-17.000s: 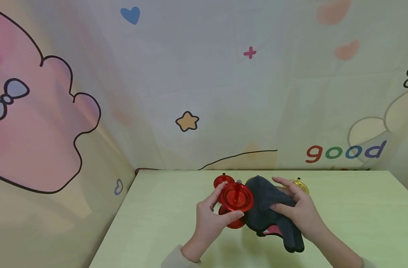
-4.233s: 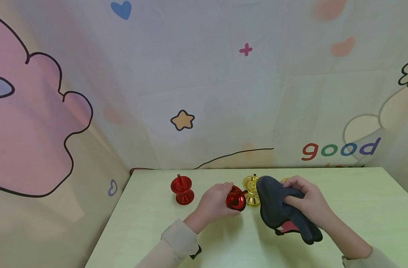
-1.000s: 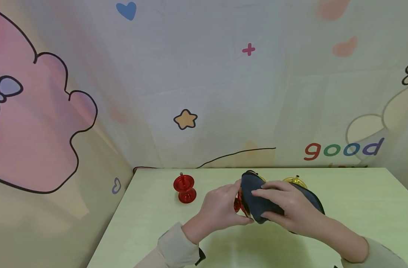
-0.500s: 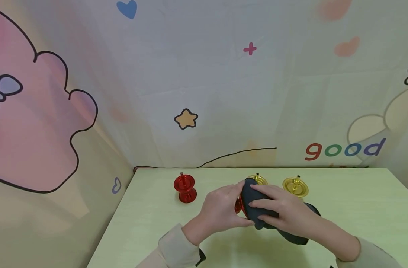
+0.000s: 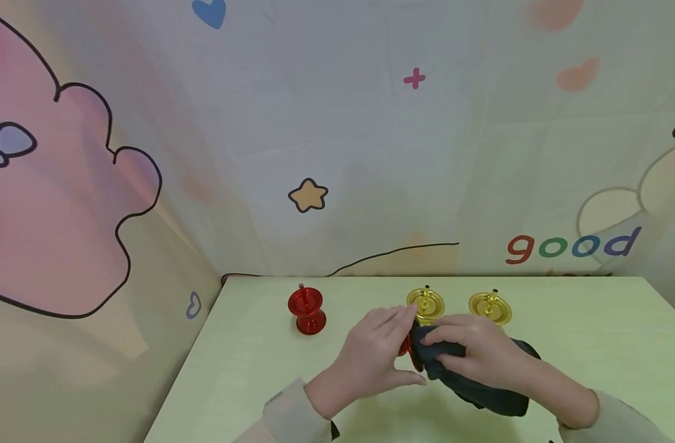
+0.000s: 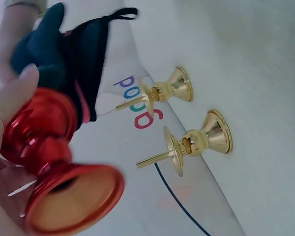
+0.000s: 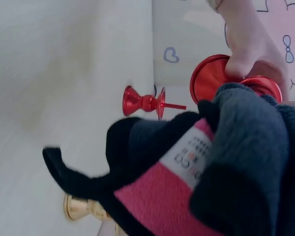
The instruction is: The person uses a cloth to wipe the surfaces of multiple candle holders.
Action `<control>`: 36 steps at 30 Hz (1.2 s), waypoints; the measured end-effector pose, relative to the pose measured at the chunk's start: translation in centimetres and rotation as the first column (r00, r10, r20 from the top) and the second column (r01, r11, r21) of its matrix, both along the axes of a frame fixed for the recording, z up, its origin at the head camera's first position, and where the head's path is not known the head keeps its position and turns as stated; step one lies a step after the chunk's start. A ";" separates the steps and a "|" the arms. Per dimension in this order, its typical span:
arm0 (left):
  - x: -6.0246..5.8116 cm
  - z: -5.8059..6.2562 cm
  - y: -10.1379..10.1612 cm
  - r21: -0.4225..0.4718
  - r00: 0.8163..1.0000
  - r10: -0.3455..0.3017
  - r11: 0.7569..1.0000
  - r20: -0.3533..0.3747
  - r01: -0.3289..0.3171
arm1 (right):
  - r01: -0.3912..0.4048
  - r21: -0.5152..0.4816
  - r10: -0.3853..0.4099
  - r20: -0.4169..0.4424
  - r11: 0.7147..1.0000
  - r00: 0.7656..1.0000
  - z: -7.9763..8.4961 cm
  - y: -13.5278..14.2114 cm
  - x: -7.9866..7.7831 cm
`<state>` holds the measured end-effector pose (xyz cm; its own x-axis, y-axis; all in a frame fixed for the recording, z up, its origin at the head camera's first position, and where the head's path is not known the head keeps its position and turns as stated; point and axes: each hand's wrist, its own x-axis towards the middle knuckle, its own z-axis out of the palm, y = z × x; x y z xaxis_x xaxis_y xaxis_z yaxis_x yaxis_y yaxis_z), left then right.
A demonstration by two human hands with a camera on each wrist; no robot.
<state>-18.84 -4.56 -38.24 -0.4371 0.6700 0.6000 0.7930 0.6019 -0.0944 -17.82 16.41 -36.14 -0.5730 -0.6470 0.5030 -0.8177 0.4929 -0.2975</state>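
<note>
My left hand (image 5: 370, 354) holds a red metal candlestick (image 6: 44, 152) at the dish end, tipped on its side; the left wrist view shows its hollow base facing the camera. A dark blue-grey cleaning mitt (image 5: 495, 397) is bunched in my right hand (image 5: 481, 351), its fingers pressing the fabric against the candlestick's dish. In the right wrist view the mitt's pink lining, white label and black hanging loop show. Most of the held candlestick is hidden by hand and mitt in the head view.
Another red candlestick (image 5: 306, 307) stands upright at the back left of the pale table (image 5: 243, 381). Two gold candlesticks stand behind my hands, one near the middle (image 5: 426, 306) and one farther right. A printed cloth (image 5: 359, 154) hangs behind the table.
Earlier a red candlestick went to the back left. Over the last second both hands shift slightly down and right, the mitt slides over the dish, and the gold candlesticks come into fuller view.
</note>
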 end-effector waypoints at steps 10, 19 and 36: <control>-0.9 1.9 -0.5 -0.042 0.737 -0.038 0.995 0.674 0.090 | -0.086 0.076 0.104 -0.271 0.993 0.957 0.0 -0.2 0.0; -0.4 -0.4 0.8 0.004 0.986 0.028 1.000 0.162 -0.029 | 0.071 0.014 -0.071 0.025 0.997 0.997 0.0 -0.3 -0.3; -1.9 1.0 -0.3 -0.009 0.619 -0.038 0.997 0.784 0.073 | -0.018 0.088 0.030 -0.134 0.996 0.991 -0.7 -0.1 -0.4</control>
<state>-20.74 -4.84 -37.24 -0.6908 0.7226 0.0235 0.6087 0.5638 0.5581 -18.20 16.36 -36.84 -0.4877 -0.7043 0.5159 -0.8592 0.4919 -0.1407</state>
